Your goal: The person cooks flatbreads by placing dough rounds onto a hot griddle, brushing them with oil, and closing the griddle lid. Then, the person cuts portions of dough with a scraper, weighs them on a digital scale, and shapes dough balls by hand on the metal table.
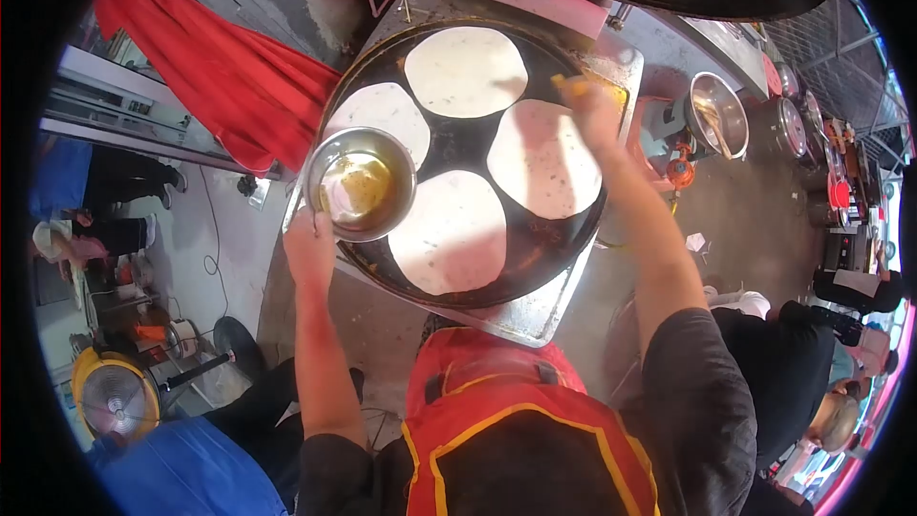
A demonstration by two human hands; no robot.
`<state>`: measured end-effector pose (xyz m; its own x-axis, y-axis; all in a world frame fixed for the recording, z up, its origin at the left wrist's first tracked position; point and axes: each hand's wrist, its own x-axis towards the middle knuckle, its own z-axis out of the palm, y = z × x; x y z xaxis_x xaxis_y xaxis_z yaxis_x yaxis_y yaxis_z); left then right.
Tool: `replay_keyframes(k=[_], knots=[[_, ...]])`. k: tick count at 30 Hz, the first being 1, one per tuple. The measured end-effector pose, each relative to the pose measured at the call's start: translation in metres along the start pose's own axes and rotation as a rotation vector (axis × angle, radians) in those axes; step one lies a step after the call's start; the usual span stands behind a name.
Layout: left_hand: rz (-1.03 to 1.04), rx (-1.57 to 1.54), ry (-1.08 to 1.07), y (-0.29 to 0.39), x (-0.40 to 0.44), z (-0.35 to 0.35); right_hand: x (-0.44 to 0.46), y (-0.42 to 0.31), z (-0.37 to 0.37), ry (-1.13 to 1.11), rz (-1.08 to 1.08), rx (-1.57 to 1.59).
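The left hand (pixel 310 247) clamps the metal bowl (pixel 402 172) at the griddle's (pixel 460 145) edge, seemingly keeping yellowish liquid (pixel 355 187) near the flatbreads (pixel 449 234); the blurred right hand's (pixel 598 117) grip, near the opposite rim, cannot be told.

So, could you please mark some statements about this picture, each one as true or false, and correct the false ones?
1. Four flatbreads lie on the round pan. True.
2. The left hand holds a knife. False: the left hand holds a metal bowl.
3. Yellowish liquid is in the bowl. True.
4. The red cloth is on the person's right. False: the red cloth is on the left.
5. The fan has a yellow frame. True.
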<state>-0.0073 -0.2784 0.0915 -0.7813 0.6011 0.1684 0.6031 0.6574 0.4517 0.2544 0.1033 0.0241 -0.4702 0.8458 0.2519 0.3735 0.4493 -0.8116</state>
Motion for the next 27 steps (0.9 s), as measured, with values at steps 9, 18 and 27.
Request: replay_keyframes(k=[9,18,27], knots=[[-0.082,0.002,-0.035,0.012,-0.009,-0.013,-0.129,-0.062,0.008,-0.345,0.198,-0.122],[-0.068,-0.106,-0.054,0.02,-0.014,-0.01,-0.072,0.006,-0.062,-0.154,-0.203,-0.402],[0.018,-0.115,-0.104,0.044,-0.018,-0.022,-0.164,-0.119,-0.04,-0.259,-0.325,-0.211]])
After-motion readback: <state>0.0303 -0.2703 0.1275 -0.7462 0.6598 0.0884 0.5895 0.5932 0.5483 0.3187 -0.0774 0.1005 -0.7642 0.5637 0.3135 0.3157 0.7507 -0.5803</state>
